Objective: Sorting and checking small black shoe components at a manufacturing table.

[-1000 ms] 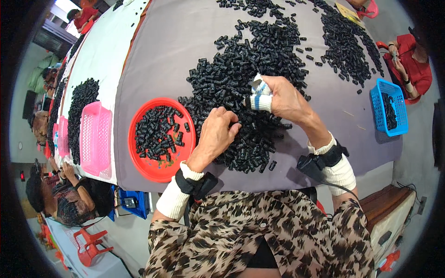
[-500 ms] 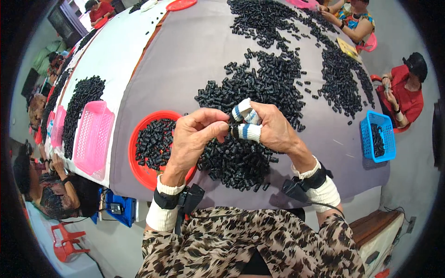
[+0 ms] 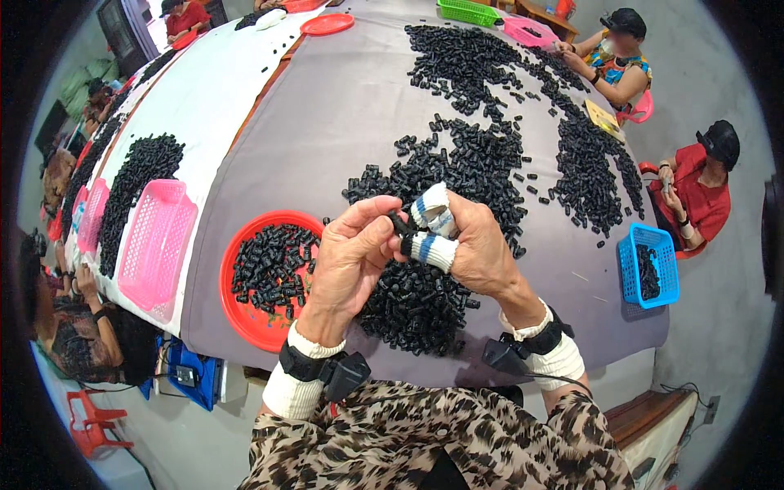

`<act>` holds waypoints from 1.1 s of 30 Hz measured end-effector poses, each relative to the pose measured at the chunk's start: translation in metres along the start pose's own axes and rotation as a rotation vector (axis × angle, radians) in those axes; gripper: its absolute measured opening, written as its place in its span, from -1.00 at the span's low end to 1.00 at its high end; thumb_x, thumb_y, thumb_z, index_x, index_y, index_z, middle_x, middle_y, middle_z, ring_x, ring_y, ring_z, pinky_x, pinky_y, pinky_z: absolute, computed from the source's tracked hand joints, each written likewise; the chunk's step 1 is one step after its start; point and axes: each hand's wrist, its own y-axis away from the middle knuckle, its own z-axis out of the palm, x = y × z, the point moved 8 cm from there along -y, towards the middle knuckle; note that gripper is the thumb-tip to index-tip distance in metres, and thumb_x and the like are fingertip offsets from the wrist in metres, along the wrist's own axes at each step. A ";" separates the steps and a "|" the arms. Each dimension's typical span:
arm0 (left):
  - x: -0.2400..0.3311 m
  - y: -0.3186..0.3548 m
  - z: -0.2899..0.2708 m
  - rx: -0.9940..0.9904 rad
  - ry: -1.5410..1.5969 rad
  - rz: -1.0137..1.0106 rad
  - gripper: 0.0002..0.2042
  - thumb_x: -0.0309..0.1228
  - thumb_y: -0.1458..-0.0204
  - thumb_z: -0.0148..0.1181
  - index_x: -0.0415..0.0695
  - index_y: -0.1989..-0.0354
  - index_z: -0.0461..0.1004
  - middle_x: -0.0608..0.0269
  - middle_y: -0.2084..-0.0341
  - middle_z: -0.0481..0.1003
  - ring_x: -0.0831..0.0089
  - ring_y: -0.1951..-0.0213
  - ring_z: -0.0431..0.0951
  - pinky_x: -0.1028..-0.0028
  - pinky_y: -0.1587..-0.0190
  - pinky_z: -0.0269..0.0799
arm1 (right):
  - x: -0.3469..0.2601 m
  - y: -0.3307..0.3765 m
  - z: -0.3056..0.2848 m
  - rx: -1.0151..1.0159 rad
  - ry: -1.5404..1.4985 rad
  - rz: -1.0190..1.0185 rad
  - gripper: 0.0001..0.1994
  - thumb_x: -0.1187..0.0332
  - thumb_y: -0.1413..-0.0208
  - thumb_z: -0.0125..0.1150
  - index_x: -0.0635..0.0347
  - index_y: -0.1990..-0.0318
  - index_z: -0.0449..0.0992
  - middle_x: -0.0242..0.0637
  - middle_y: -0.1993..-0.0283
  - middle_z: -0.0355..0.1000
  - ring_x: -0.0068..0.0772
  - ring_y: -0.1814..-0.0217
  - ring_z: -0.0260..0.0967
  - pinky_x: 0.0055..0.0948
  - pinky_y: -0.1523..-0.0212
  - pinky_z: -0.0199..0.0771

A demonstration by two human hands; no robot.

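Note:
In front of me, my left hand [image 3: 353, 260] is closed, its thumb and forefinger pinching a small black cylindrical part [image 3: 398, 221]. My right hand [image 3: 483, 251] wears white knit finger sleeves [image 3: 433, 251] with blue stripes on its thumb and forefinger. Those covered tips are curled in against the left fingertips; whether they grip a piece of their own is hidden. Below and beyond both hands spreads a large heap of similar black parts [image 3: 416, 309]. Just left of my left hand, a round red tray [image 3: 229, 304] holds many more.
A pink basket [image 3: 155, 237] stands on the white cloth at left, a blue basket [image 3: 652, 282] at the right edge. Further black piles [image 3: 592, 167] lie right and far. Co-workers [image 3: 694, 184] sit around the table. Red [image 3: 328, 24] and green [image 3: 467, 11] trays are at the back.
The whole view has shifted slightly. My left fingertips have rolled upward, and the black part between them now shows more plainly. My right hand stays close against them.

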 end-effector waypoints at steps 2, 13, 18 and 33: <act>-0.003 -0.001 0.003 -0.016 0.041 -0.031 -0.76 -0.50 -0.07 0.08 -0.26 0.08 0.39 0.17 0.29 0.48 0.55 0.37 0.49 0.54 0.30 0.50 | 0.002 0.001 -0.002 0.003 -0.002 -0.011 -0.77 0.38 0.10 0.27 0.25 0.31 0.38 -0.34 0.58 0.37 -0.67 0.55 0.24 -0.56 0.50 0.30; -0.006 -0.001 0.010 -0.103 0.095 -0.025 -0.78 -0.46 -0.05 0.11 -0.23 0.12 0.42 0.20 0.31 0.50 0.50 0.30 0.51 0.50 0.22 0.48 | 0.000 0.001 0.004 -0.141 0.037 -0.040 -0.63 0.20 0.21 0.38 0.29 0.38 0.38 -0.33 0.63 0.31 -0.55 0.59 0.22 -0.47 0.54 0.26; -0.010 -0.002 0.010 -0.114 0.055 -0.051 -0.77 -0.46 -0.04 0.13 -0.23 0.12 0.42 0.19 0.33 0.51 0.51 0.30 0.51 0.52 0.21 0.46 | 0.005 -0.001 0.002 -0.186 0.067 0.015 -0.61 0.17 0.21 0.37 0.29 0.41 0.37 -0.33 0.64 0.29 -0.53 0.60 0.21 -0.46 0.54 0.25; -0.008 -0.001 0.016 0.028 -0.182 -0.017 -0.78 -0.62 0.05 0.12 -0.25 0.18 0.40 0.25 0.38 0.47 0.58 0.39 0.48 0.60 0.28 0.42 | 0.004 0.002 -0.005 -0.094 0.161 0.002 -0.69 0.28 0.21 0.30 0.32 0.45 0.33 -0.13 0.62 0.34 -0.26 0.62 0.33 -0.35 0.56 0.29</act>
